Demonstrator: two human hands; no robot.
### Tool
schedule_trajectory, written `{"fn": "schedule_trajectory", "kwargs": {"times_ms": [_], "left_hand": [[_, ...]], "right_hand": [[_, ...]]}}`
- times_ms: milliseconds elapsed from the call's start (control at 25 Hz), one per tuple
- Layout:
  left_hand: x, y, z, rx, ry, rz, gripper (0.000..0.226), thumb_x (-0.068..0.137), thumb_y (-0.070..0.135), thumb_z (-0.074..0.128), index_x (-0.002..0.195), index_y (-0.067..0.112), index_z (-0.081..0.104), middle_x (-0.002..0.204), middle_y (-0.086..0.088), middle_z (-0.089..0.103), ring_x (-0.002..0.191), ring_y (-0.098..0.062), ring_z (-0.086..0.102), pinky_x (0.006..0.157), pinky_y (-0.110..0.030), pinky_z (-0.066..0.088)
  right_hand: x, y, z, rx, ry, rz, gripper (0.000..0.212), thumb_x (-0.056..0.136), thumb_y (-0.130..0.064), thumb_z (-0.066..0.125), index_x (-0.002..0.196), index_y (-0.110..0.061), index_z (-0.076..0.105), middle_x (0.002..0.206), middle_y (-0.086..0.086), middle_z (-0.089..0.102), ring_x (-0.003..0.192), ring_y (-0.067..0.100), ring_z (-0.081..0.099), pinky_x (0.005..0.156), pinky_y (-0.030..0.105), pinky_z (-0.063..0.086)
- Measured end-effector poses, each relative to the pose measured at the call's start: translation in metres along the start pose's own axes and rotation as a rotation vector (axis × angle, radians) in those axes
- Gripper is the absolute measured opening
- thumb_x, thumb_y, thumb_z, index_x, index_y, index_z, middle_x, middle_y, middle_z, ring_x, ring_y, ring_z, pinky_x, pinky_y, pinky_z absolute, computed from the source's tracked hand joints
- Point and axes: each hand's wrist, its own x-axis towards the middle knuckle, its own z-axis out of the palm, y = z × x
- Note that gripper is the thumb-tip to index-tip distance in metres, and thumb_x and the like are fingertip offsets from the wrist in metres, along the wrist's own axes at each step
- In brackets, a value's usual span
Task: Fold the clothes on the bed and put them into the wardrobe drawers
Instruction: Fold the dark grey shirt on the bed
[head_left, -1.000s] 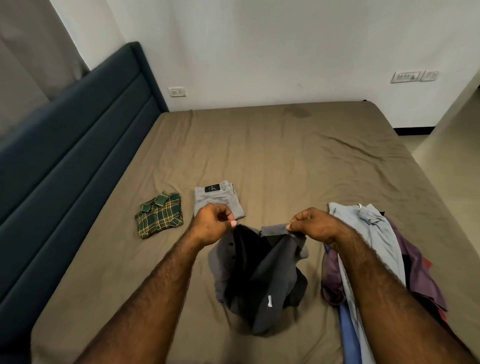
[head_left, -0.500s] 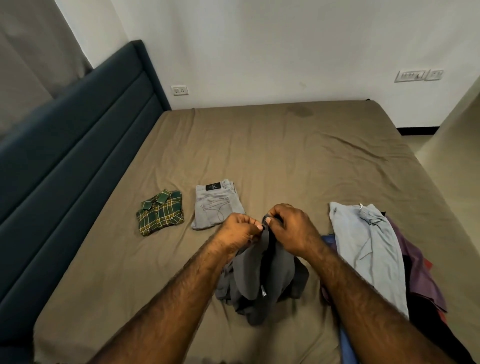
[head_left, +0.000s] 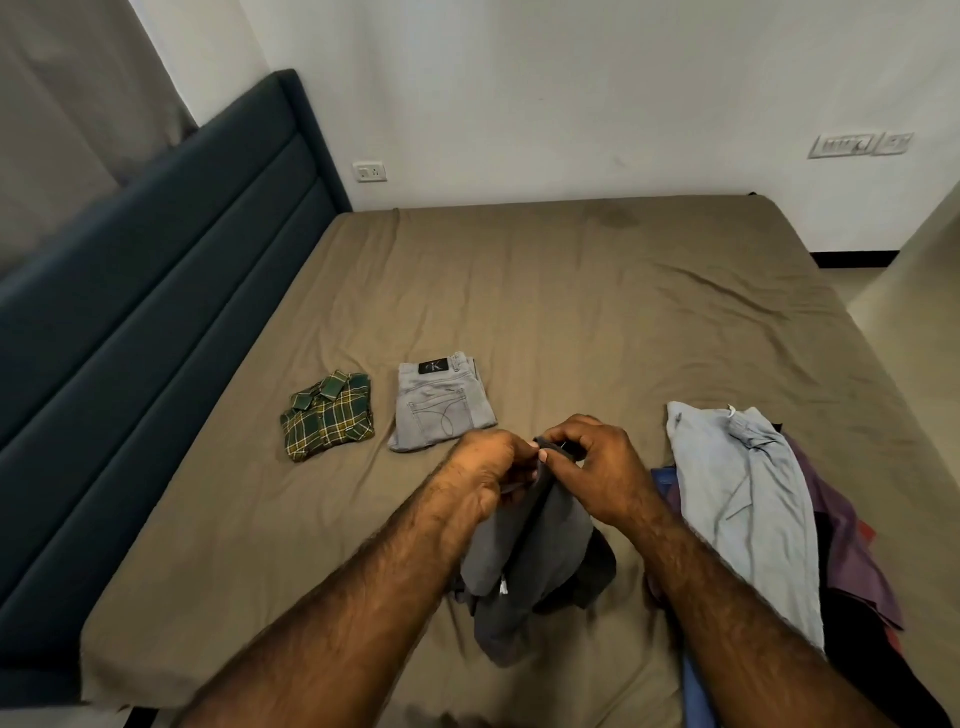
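Dark grey garment (head_left: 524, 566) at lower centre, top edge pinched by left hand (head_left: 488, 478) and right hand (head_left: 597, 473). 2 folded: plaid shirt (head_left: 328, 413), grey jeans (head_left: 441, 402). Unfolded pile (head_left: 753, 514) at right; none stored.

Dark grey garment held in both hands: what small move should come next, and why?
Probably lower the dark grey garment flat onto the bed for its next fold. The left hand and right hand pinch its top edge together and it hangs bunched, unlike the folded plaid shirt and grey jeans.
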Motion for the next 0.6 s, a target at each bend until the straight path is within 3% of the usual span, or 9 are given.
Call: {"fn": "schedule_trajectory", "kwargs": {"times_ms": [120,240,360,440,520,600], "left_hand": [[0.0,0.001,0.0,-0.084,-0.069,-0.091,0.013,0.093,0.005,0.062,0.085,0.01,0.069,0.071,-0.004,0.067,0.066,-0.018,0.062,0.068,-0.032,0.048],[0.005,0.002,-0.008,-0.102,-0.141,-0.03,0.01,0.096,0.004,0.063,0.092,0.009,0.071,0.076,-0.006,0.068,0.071,-0.018,0.064,0.064,-0.031,0.051],[0.007,0.001,-0.019,-0.137,-0.277,0.187,0.011,0.097,-0.003,0.066,0.104,0.004,0.07,0.079,-0.012,0.069,0.068,-0.019,0.068,0.058,-0.027,0.054],[0.007,0.0,-0.018,-0.134,-0.307,0.321,0.024,0.095,-0.006,0.068,0.118,0.004,0.069,0.077,-0.013,0.07,0.066,-0.019,0.067,0.055,-0.025,0.053],[0.009,0.001,-0.014,-0.018,-0.266,0.469,0.028,0.096,-0.004,0.068,0.122,0.006,0.072,0.076,-0.01,0.071,0.065,-0.016,0.066,0.053,-0.024,0.051],[0.013,0.003,-0.012,0.174,-0.16,0.643,0.02,0.097,0.004,0.072,0.114,0.012,0.079,0.084,-0.008,0.074,0.067,-0.016,0.066,0.055,-0.027,0.053]], "right_hand": [[0.003,-0.002,-0.003,-0.049,-0.032,-0.021,0.013,0.088,-0.019,0.081,0.1,-0.02,0.078,0.094,-0.012,0.067,0.087,0.003,0.065,0.078,0.022,0.057],[0.006,-0.004,-0.009,-0.069,-0.031,-0.086,0.01,0.091,-0.021,0.078,0.1,-0.019,0.076,0.094,-0.01,0.067,0.087,0.005,0.064,0.077,0.025,0.057],[0.011,-0.012,-0.016,0.073,-0.004,-0.032,0.005,0.094,-0.016,0.076,0.099,-0.018,0.077,0.091,-0.009,0.072,0.086,0.007,0.068,0.076,0.025,0.057],[0.015,-0.018,-0.022,0.272,-0.025,0.052,0.006,0.096,-0.009,0.074,0.098,-0.014,0.077,0.088,-0.003,0.076,0.082,0.007,0.07,0.075,0.023,0.057],[0.016,-0.023,-0.028,0.432,-0.047,0.093,0.009,0.095,-0.002,0.072,0.1,-0.009,0.076,0.087,-0.001,0.077,0.08,0.008,0.071,0.076,0.023,0.057],[0.017,-0.026,-0.03,0.457,-0.04,0.066,0.013,0.094,0.002,0.072,0.098,-0.01,0.076,0.084,-0.003,0.077,0.078,0.006,0.07,0.074,0.021,0.056]]}}
